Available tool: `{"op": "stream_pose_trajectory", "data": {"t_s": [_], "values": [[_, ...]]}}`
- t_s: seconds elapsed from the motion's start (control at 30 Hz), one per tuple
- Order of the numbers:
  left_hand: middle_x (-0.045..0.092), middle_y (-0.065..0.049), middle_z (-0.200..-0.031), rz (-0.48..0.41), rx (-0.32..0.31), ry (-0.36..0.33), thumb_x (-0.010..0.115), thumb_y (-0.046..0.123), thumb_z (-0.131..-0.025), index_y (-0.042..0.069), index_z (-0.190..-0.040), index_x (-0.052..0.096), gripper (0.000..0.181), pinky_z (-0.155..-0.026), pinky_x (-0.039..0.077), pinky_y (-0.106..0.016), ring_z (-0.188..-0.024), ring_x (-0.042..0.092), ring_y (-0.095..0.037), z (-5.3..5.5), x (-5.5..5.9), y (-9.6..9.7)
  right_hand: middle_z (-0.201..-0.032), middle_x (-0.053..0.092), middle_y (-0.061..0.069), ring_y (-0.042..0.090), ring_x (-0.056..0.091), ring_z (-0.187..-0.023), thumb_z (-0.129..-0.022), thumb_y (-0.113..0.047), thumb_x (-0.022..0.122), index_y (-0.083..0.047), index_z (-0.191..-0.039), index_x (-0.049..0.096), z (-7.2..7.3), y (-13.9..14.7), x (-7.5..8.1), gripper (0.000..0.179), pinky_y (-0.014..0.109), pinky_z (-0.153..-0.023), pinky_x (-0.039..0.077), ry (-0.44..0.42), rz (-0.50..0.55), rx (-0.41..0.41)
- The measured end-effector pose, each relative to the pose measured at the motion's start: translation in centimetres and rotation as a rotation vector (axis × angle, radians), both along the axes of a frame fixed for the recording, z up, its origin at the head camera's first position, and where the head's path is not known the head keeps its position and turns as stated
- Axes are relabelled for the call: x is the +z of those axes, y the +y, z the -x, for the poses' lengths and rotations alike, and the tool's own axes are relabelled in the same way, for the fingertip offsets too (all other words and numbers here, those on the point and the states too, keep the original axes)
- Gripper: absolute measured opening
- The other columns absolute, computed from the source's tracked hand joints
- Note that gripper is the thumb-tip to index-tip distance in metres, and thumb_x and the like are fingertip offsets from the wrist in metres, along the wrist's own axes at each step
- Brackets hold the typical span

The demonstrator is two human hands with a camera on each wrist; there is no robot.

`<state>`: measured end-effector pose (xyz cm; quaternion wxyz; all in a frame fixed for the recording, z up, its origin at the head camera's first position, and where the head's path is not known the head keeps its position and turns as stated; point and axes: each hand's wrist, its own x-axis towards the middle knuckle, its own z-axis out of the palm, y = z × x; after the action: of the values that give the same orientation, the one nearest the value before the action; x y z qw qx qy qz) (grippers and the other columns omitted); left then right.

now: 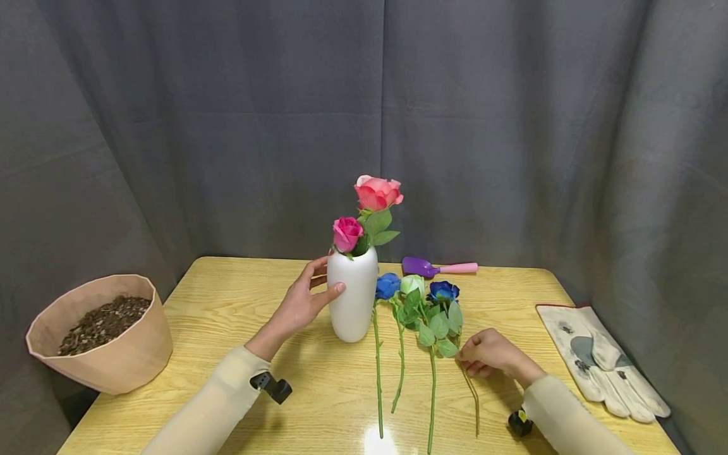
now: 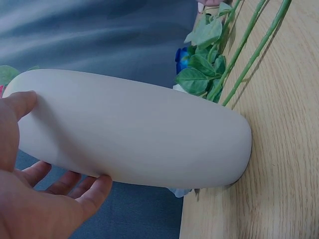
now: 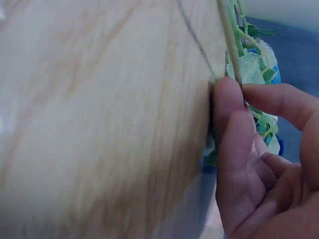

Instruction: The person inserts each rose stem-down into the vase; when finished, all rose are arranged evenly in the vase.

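A white vase stands upright near the table's middle, holding a coral rose and a pink rose. My left hand grips its upper left side, thumb in front and fingers around the back; the left wrist view shows the vase touched by thumb and fingertips. To its right lie a light blue flower, a white-green rose and a dark blue rose. Over the rightmost, brownish stem, my right hand pinches between thumb and fingers. Leaves hide which bloom that stem bears.
A peach pot of dark soil stands at the table's left edge. Behind the flowers lies a purple trowel with a pink handle. Patterned gardening gloves lie at the right edge. Grey curtains hang around the table.
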<state>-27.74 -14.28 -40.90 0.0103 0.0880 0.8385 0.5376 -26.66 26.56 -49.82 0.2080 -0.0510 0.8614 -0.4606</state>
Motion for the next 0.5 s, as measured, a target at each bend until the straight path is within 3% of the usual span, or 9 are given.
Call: {"op": "stream_pose_trajectory", "data": {"t_s": [0.27,0.5], "values": [[0.04,-0.006,-0.153,-0.003,-0.003,-0.001,0.067,0.064,-0.086,0.027,-0.153,0.029,0.085,-0.11,0.044,-0.057,-0.144,0.041,-0.034,0.17,0.02,-0.02,-0.076,0.07,0.007,0.015,0.068,-0.064,-0.092,-0.013,0.068,0.003,-0.09,0.068,0.19,0.31,0.22,0.017,0.028,-0.057,0.058,-0.041,0.051,-0.013],[0.041,-0.006,-0.153,0.0,0.0,-0.002,0.067,0.064,-0.085,0.027,-0.153,0.029,0.086,-0.111,0.044,-0.057,-0.144,0.041,-0.034,0.19,0.04,0.01,-0.078,0.071,0.007,0.015,0.069,-0.067,-0.093,-0.015,0.068,0.005,-0.096,0.07,0.25,0.59,0.6,0.02,0.032,-0.061,0.061,-0.02,0.05,0.007]]}}
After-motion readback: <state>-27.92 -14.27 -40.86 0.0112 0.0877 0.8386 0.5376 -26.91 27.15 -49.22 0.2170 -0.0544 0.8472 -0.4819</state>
